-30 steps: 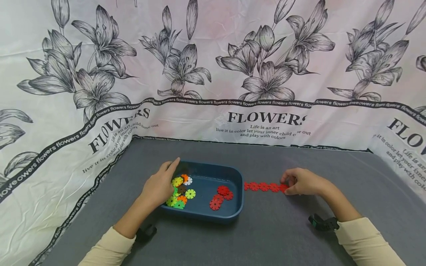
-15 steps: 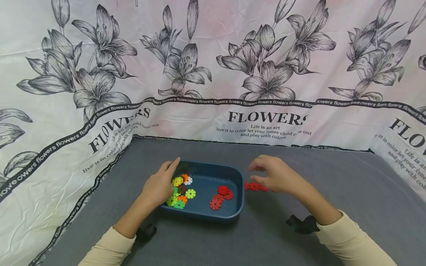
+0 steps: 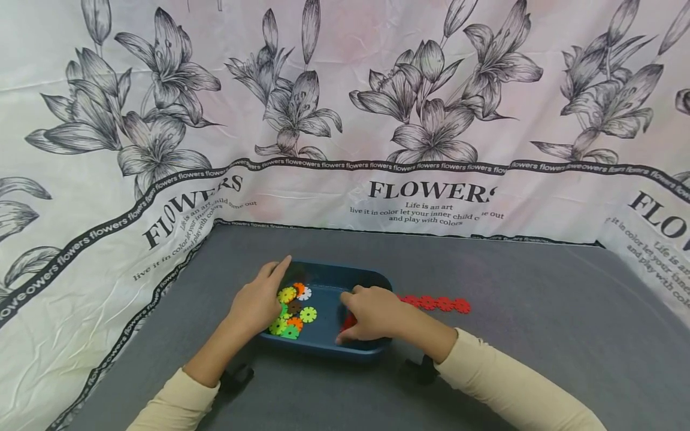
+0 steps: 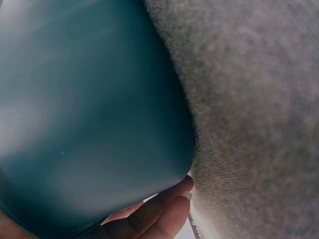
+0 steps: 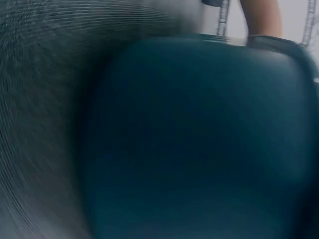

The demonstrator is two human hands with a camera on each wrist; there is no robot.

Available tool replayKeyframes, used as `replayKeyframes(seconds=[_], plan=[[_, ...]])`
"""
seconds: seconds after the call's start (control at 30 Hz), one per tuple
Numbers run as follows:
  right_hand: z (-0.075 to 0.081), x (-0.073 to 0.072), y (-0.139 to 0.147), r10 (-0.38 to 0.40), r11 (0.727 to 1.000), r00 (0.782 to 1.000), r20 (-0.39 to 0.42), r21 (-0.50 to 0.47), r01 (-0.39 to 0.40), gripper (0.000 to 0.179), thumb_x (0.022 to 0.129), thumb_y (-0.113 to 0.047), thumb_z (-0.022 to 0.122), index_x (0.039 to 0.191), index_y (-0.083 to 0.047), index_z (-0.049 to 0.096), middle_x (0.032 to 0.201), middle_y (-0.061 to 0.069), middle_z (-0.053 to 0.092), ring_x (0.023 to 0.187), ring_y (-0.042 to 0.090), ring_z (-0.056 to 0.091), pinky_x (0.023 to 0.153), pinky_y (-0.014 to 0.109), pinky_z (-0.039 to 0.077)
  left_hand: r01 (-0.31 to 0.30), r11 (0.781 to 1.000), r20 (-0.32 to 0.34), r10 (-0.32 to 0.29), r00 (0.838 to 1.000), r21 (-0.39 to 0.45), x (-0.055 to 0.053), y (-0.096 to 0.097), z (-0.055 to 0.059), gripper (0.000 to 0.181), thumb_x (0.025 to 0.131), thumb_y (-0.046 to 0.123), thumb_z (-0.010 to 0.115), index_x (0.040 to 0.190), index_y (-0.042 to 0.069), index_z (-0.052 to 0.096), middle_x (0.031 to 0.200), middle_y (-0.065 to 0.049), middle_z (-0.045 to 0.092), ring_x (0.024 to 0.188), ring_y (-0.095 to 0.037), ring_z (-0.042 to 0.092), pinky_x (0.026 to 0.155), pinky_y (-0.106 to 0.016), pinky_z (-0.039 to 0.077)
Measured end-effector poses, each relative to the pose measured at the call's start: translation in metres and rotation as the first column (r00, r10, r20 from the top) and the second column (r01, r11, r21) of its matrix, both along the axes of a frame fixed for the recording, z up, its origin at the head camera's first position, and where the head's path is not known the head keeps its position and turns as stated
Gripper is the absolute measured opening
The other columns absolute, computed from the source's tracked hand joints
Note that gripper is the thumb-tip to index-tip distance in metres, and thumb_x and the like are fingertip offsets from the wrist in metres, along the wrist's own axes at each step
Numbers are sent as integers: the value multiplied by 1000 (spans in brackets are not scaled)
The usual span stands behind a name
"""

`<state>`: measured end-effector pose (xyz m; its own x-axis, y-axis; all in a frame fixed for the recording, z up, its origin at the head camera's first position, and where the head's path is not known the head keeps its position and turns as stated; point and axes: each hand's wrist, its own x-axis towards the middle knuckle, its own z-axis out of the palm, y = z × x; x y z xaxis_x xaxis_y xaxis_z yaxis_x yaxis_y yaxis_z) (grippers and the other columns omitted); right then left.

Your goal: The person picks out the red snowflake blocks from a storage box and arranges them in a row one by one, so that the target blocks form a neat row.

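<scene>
A blue plastic tray [image 3: 329, 349] sits on the table with notched snowflake discs in it. My left hand [image 3: 257, 304] grips its left end, and in the left wrist view the fingertips [image 4: 172, 214] lie against the outside wall. My right hand [image 3: 374, 312] is inside the right end, thumb and forefinger spread apart over the red snowflake discs [image 3: 349, 321], mostly hidden beneath it. To the right of the tray, a chain of joined red snowflake discs [image 3: 444, 303] lies on the table, its left end behind the right hand. The right wrist view shows only the tray's blurred outer wall [image 5: 194, 134].
Yellow, green, orange, white and brown snowflake discs [image 3: 308, 314] are gathered at the tray's left end. The grey tabletop [image 3: 528, 287] runs back to a white cloth [image 3: 323, 197] printed with flowers.
My right hand has let go of the red chain's right end and moved left, over the chain and down into the tray. The left hand has stayed on the tray's left end.
</scene>
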<state>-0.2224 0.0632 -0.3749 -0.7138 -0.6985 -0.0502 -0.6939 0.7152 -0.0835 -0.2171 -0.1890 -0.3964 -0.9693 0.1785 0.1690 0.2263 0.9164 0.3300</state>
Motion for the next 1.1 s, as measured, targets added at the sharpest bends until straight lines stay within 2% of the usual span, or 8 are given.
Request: replayKeyframes(seconds=[0.07,0.17,0.33,0.43,0.77,1.1], plan=[[-6,0,-2,-33,999,999,-19,42,34,71,78,-63,76,124,-9,66,99,7,60,76,19,50,59,32,46,5,1000,1,-5,1000,3,0,1,0,82,84,-10,58,158,12,32,148,-22,42,45,-16,33,44,-30,31],[-9,1,1,-32,999,999,-27,18,32,60,79,-55,79,119,-11,70,98,7,60,76,20,50,59,32,46,14,1000,-2,-14,1000,3,0,2,-1,82,84,-11,58,159,12,32,148,-22,42,44,-14,32,43,-29,30],[-9,0,5,69,994,997,-45,-82,-72,27,83,-27,81,103,-11,74,86,3,60,70,16,50,59,27,43,9,1000,-12,-9,1000,-4,0,1,-1,83,84,-11,58,158,12,32,148,-21,42,44,-15,31,43,-29,30],[-11,0,7,116,986,991,-65,-110,-123,17,85,-17,79,100,-10,74,83,3,60,68,14,50,58,26,42,6,1000,-11,-6,1000,-5,0,0,-1,83,83,-11,58,158,12,32,148,-22,42,44,-15,32,43,-29,30],[-13,-1,8,167,971,986,-21,-171,-168,18,85,-8,78,101,-11,74,88,4,61,72,13,50,61,25,46,8,1000,-10,-9,1000,-2,0,-1,-1,82,84,-11,57,158,12,32,148,-22,42,44,-15,31,44,-29,30],[-11,-1,7,134,968,991,-10,-213,-133,18,83,-7,78,100,-10,70,88,3,60,74,13,47,63,26,45,11,1000,-8,-11,1000,7,-1,-1,0,81,84,-12,56,158,11,32,148,-22,42,44,-15,31,44,-30,29]])
